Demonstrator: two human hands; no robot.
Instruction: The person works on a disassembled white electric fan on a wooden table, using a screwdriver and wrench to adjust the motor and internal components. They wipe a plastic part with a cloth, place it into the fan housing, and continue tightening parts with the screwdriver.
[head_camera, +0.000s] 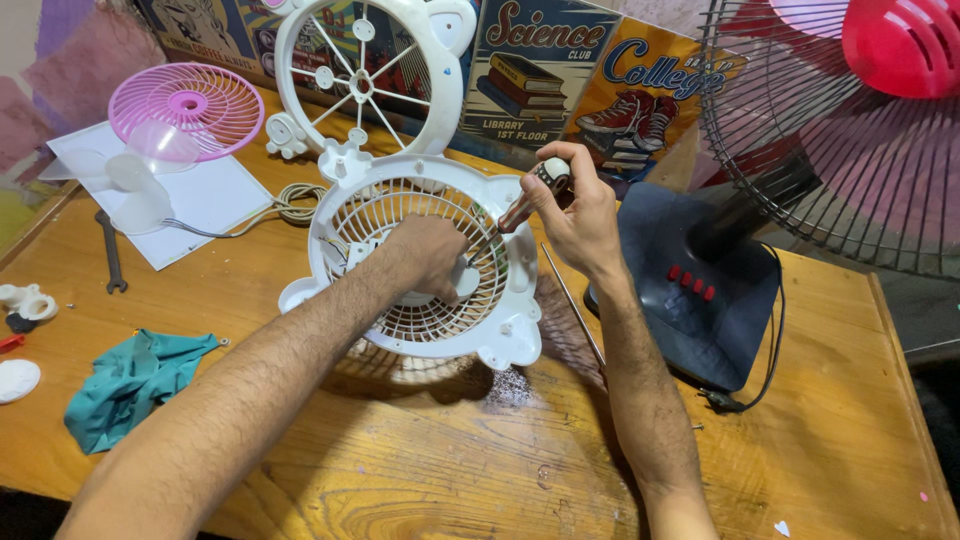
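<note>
arms: bare, hairy, no sleeves | hands (430, 255): bare, no gloves, rings

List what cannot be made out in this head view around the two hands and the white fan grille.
- Screwdriver tip: hidden behind the left hand on the white fan grille.
- Grille's centre hub: covered by the left hand.
- Screw: not visible, too small or covered.
- Right hand fingers: their grip is hidden on the handle's far side.
- Standing fan: cut off by the top and right edges.

Two white grilles (425, 265) (365, 75), one pink grille (187, 108), one screwdriver (525, 200), one wrench (110, 252), one cloth (130, 385), one standing fan (800, 150).
</note>
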